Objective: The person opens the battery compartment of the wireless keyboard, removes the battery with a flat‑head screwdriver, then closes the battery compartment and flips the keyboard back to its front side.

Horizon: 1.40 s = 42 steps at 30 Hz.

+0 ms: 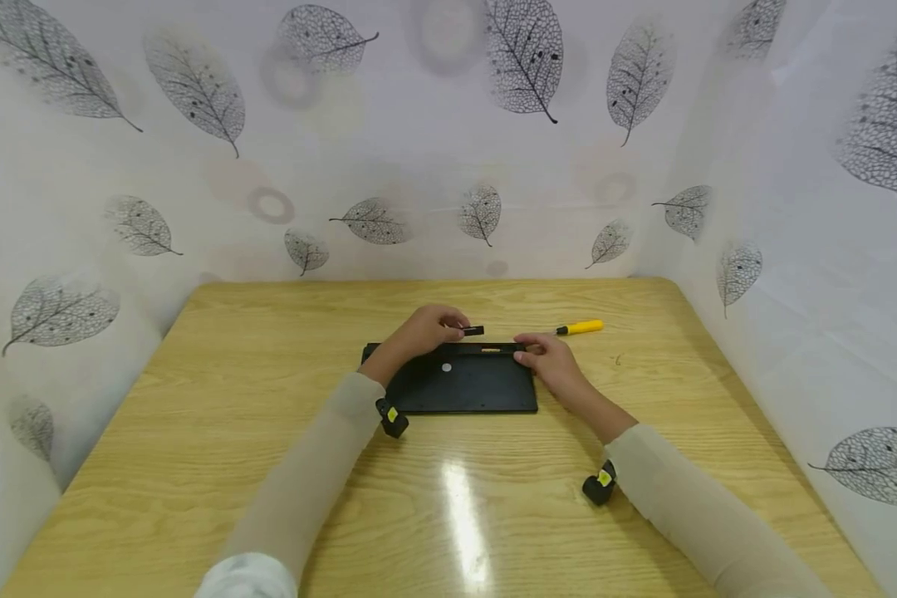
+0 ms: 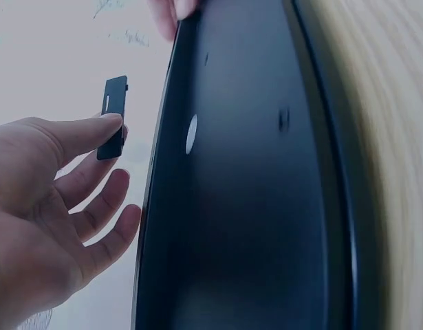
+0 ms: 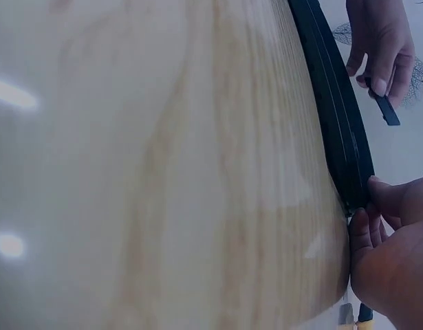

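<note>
A black keyboard [image 1: 478, 386] lies with its underside up on the table, a small round white sticker [image 1: 446, 367] on it. Near its far edge an uncovered battery slot [image 1: 491, 350] shows something light-coloured inside. My left hand [image 1: 428, 328] pinches a small black battery cover [image 2: 115, 96] between thumb and index finger, just beyond that edge. In the left wrist view the other fingers of this hand are loosely bent, apart from the cover. My right hand [image 1: 553, 361] grips the keyboard's far right corner, thumb and fingers on either side of it in the right wrist view.
A screwdriver [image 1: 583, 327] with a yellow handle lies on the wooden table [image 1: 194, 465], beyond and right of the keyboard. A leaf-patterned sheet [image 1: 419, 158] surrounds the table at the back and sides.
</note>
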Each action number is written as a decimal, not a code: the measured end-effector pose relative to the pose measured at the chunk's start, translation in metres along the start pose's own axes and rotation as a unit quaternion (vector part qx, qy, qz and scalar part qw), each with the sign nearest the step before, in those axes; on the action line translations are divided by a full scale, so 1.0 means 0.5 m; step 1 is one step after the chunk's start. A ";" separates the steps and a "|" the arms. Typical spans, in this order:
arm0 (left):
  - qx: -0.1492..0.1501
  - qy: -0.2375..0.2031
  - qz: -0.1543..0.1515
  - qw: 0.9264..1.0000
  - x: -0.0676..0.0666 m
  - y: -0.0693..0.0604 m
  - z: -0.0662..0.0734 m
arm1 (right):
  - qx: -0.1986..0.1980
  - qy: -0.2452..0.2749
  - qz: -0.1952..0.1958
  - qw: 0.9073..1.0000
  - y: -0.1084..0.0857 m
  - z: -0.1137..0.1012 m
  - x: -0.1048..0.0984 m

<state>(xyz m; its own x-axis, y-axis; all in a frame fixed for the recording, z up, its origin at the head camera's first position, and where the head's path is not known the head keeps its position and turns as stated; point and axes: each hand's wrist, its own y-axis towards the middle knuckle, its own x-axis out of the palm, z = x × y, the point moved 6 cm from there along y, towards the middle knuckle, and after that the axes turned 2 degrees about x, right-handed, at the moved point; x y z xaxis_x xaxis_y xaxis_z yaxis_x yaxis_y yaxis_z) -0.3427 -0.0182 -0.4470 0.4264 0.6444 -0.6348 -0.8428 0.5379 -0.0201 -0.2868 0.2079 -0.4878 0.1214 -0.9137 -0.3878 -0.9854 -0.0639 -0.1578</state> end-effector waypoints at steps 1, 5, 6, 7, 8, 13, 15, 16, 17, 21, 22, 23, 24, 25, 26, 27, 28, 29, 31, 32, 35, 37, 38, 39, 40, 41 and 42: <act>0.000 -0.002 0.003 1.000 -0.007 -0.004 -0.005 | 0.000 0.001 -0.001 1.000 0.000 0.000 0.000; -0.003 0.003 0.013 1.000 -0.036 -0.019 -0.025 | 0.002 0.003 -0.003 1.000 -0.001 0.000 0.000; -0.004 0.006 0.015 1.000 -0.042 -0.022 -0.030 | 0.001 0.002 -0.004 1.000 -0.001 0.000 0.000; -0.006 0.008 0.018 1.000 -0.049 -0.026 -0.035 | 0.001 0.001 -0.005 1.000 0.000 0.000 0.000; -0.007 0.011 0.021 1.000 -0.055 -0.029 -0.041 | 0.001 0.000 -0.005 1.000 0.000 -0.001 0.000; -0.011 0.015 0.031 0.999 -0.080 -0.044 -0.061 | -0.002 -0.009 -0.007 1.000 0.004 -0.003 -0.002; -0.015 0.015 0.031 0.999 -0.087 -0.047 -0.071 | -0.002 -0.010 -0.008 1.000 0.005 -0.003 -0.003; -0.018 0.014 0.030 0.999 -0.090 -0.048 -0.076 | -0.001 -0.010 -0.007 1.000 0.005 -0.003 -0.003; -0.021 0.016 0.029 0.999 -0.092 -0.049 -0.080 | 0.000 -0.010 -0.007 1.000 0.005 -0.003 -0.003; -0.034 0.031 0.031 0.998 -0.106 -0.052 -0.102 | 0.001 -0.009 -0.009 1.000 0.005 -0.003 -0.001; -0.036 0.037 0.031 0.998 -0.109 -0.052 -0.107 | 0.001 -0.011 -0.009 1.000 0.006 -0.003 0.000; -0.037 0.044 0.031 0.998 -0.111 -0.052 -0.112 | 0.000 -0.012 -0.009 1.000 0.006 -0.004 0.001; -0.039 0.048 0.031 0.998 -0.114 -0.052 -0.117 | 0.000 -0.013 -0.008 1.000 0.006 -0.004 0.001; -0.044 0.049 0.031 0.997 -0.117 -0.052 -0.122 | -0.001 -0.013 -0.008 1.000 0.006 -0.004 0.001; -0.046 0.052 0.030 0.997 -0.119 -0.052 -0.127 | -0.002 -0.014 -0.008 1.000 0.007 -0.004 0.001; -0.050 0.054 0.030 0.997 -0.121 -0.052 -0.131 | -0.004 -0.016 -0.008 1.000 0.007 -0.005 0.002; -0.053 0.055 0.029 0.997 -0.124 -0.052 -0.135 | -0.005 -0.016 -0.007 1.000 0.006 -0.005 0.001; -0.059 0.055 0.029 0.996 -0.127 -0.053 -0.139 | -0.006 -0.016 -0.007 1.000 0.006 -0.005 0.001; -0.071 0.055 0.030 0.996 -0.132 -0.056 -0.147 | -0.008 -0.016 -0.008 1.000 0.006 -0.005 0.001; -0.077 0.057 0.029 0.995 -0.135 -0.057 -0.150 | -0.008 -0.016 -0.008 1.000 0.006 -0.005 0.001; -0.096 0.069 0.027 0.993 -0.143 -0.062 -0.161 | -0.012 -0.014 -0.009 1.000 0.006 -0.004 0.001; -0.102 0.079 0.025 0.991 -0.148 -0.065 -0.166 | -0.014 -0.014 -0.010 1.000 0.006 -0.004 0.001; -0.106 0.084 0.024 0.991 -0.150 -0.066 -0.169 | -0.015 -0.014 -0.009 1.000 0.006 -0.004 0.001; -0.108 0.087 0.023 0.990 -0.153 -0.066 -0.171 | -0.016 -0.014 -0.010 1.000 0.006 -0.004 0.001; -0.110 0.090 0.022 0.990 -0.155 -0.067 -0.173 | -0.016 -0.013 -0.011 1.000 0.006 -0.004 0.001; -0.112 0.092 0.022 0.989 -0.157 -0.068 -0.175 | -0.017 -0.013 -0.012 1.000 0.007 -0.004 0.001; -0.114 0.091 0.022 0.989 -0.159 -0.069 -0.177 | -0.017 -0.012 -0.013 1.000 0.007 -0.004 0.001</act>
<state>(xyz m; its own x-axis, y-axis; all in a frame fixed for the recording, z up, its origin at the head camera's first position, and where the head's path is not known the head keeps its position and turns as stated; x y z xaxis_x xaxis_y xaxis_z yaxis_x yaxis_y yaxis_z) -0.3767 -0.1360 -0.4643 0.3391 0.5439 -0.7676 -0.9202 0.3612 -0.1507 -0.2902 0.2061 -0.4867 0.1487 -0.9017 -0.4061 -0.9854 -0.1005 -0.1377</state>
